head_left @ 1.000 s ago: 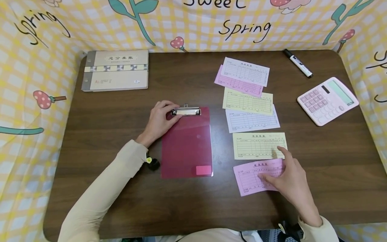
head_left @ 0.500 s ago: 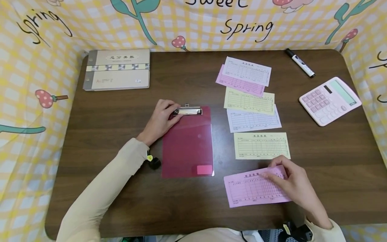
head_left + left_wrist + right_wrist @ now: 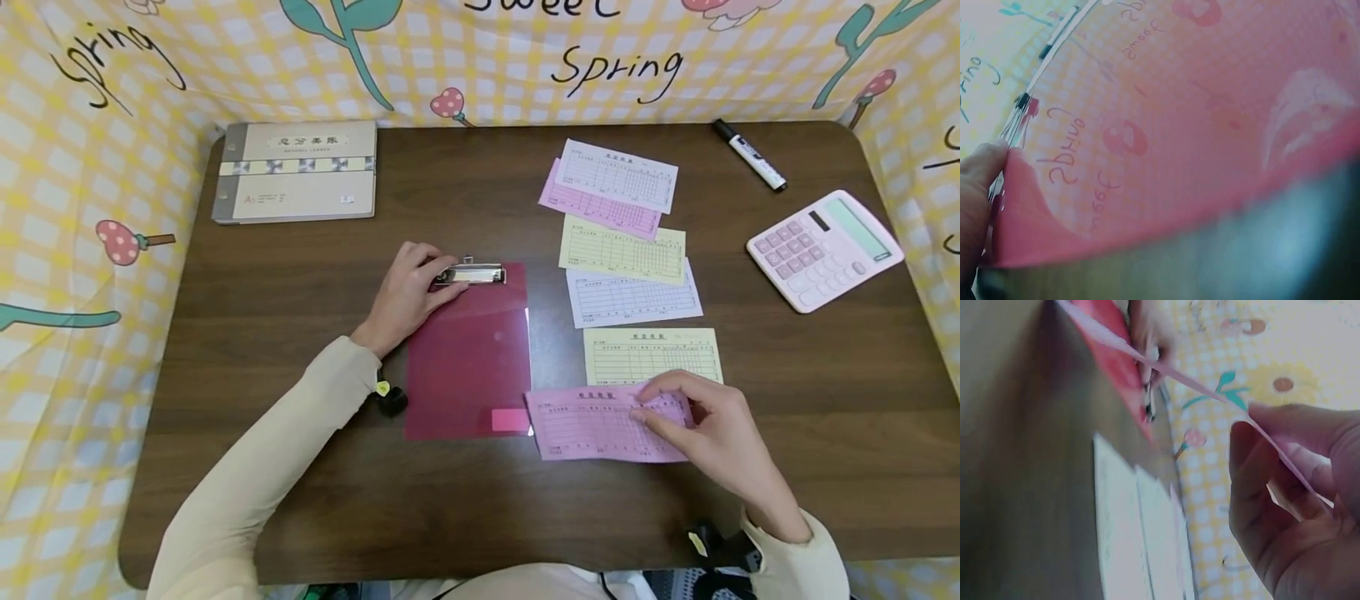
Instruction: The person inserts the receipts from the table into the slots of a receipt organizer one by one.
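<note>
A dark red clipboard lies on the brown table, its metal clip at the far end. My left hand grips the clip's left end. The left wrist view shows the glossy red board close up, with my thumb at its edge. My right hand pinches a pink form slip and holds it lifted off the table; the slip's left edge reaches the clipboard's near right corner. Edge-on in the right wrist view, the slip sits between my fingers.
Several form slips lie in a column right of the clipboard: a yellow one, a white one, another yellow, a pink and a white. A ledger book lies far left, a marker and pink calculator far right.
My right hand has picked the pink slip off the table and carried it left toward the clipboard. My left hand has stayed on the clip.
</note>
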Action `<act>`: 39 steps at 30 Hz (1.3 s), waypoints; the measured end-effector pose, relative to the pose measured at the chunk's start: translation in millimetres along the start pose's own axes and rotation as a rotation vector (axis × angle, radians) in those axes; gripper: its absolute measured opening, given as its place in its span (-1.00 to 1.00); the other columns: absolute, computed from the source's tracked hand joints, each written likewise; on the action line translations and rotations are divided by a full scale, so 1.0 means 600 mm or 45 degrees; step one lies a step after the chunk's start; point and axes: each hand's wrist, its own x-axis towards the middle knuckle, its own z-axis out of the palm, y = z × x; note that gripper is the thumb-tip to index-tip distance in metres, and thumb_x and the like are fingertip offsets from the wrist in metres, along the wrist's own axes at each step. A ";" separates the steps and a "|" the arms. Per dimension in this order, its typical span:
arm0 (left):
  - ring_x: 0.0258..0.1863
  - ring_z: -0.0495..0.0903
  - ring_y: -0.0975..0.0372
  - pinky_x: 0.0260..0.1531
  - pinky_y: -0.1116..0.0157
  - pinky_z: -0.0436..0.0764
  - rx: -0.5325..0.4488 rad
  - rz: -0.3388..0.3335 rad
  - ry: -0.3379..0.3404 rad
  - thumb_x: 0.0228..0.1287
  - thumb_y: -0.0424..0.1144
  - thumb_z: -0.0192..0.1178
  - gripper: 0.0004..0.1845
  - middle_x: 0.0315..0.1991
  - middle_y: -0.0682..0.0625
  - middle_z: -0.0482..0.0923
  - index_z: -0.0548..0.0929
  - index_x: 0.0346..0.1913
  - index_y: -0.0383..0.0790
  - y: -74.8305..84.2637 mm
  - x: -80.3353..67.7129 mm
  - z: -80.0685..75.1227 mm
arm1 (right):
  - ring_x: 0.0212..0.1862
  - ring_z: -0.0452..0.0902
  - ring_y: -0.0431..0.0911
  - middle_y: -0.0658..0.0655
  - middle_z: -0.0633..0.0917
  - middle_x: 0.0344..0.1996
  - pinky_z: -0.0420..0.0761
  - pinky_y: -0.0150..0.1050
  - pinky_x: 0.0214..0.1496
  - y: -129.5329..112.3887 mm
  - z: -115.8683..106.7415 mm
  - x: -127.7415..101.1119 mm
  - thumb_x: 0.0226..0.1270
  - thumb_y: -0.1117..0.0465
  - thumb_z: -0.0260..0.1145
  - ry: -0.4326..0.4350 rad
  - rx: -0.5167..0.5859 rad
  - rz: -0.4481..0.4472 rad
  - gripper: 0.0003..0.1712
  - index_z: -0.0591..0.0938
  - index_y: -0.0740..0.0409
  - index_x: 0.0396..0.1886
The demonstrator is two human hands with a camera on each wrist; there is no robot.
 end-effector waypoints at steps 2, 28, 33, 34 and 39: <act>-0.23 0.35 0.11 -0.25 0.23 0.38 0.011 0.017 0.013 0.01 -0.10 0.33 -0.64 -0.24 -0.08 0.50 0.66 -0.18 -0.27 0.002 0.001 0.003 | -0.45 0.40 -0.28 -0.07 0.62 -0.37 0.31 -0.47 -0.59 -0.015 0.003 0.015 -0.16 0.46 0.45 0.007 0.036 -0.013 -0.64 0.59 0.02 -0.37; -0.14 0.31 0.05 -0.15 0.13 0.29 0.102 0.209 -0.083 0.20 -0.23 0.15 -0.72 -0.24 -0.15 0.46 0.56 -0.18 -0.42 -0.001 0.019 0.019 | -0.54 0.52 -0.12 0.11 0.63 -0.29 0.51 -0.34 -0.60 0.009 0.102 0.169 0.13 0.36 0.29 -0.160 0.449 0.152 -0.84 0.64 0.16 -0.26; -0.15 0.33 0.05 -0.07 0.15 0.30 0.071 0.188 -0.054 0.19 -0.24 0.18 -0.72 -0.23 -0.16 0.47 0.59 -0.18 -0.43 -0.005 0.016 0.013 | -0.64 0.21 -0.16 0.03 0.61 -0.47 0.19 -0.39 -0.69 0.015 0.134 0.199 0.10 0.30 0.32 -0.126 0.075 0.169 -0.85 0.68 0.07 -0.30; -0.14 0.32 0.05 -0.06 0.16 0.30 0.065 0.181 -0.055 0.19 -0.24 0.17 -0.72 -0.22 -0.15 0.47 0.59 -0.17 -0.43 -0.006 0.016 0.012 | -0.63 0.20 -0.15 0.02 0.61 -0.48 0.18 -0.38 -0.68 0.014 0.139 0.207 0.10 0.30 0.32 -0.112 0.059 0.187 -0.86 0.69 0.06 -0.31; -0.12 0.32 0.09 -0.06 0.21 0.31 0.045 0.138 -0.088 0.23 -0.21 0.13 -0.70 -0.20 -0.13 0.48 0.60 -0.14 -0.40 -0.007 0.015 0.010 | -0.49 0.30 -0.14 0.04 0.67 -0.37 0.24 -0.32 -0.55 0.012 0.154 0.239 0.08 0.28 0.33 -0.022 0.030 0.313 -0.88 0.70 0.07 -0.34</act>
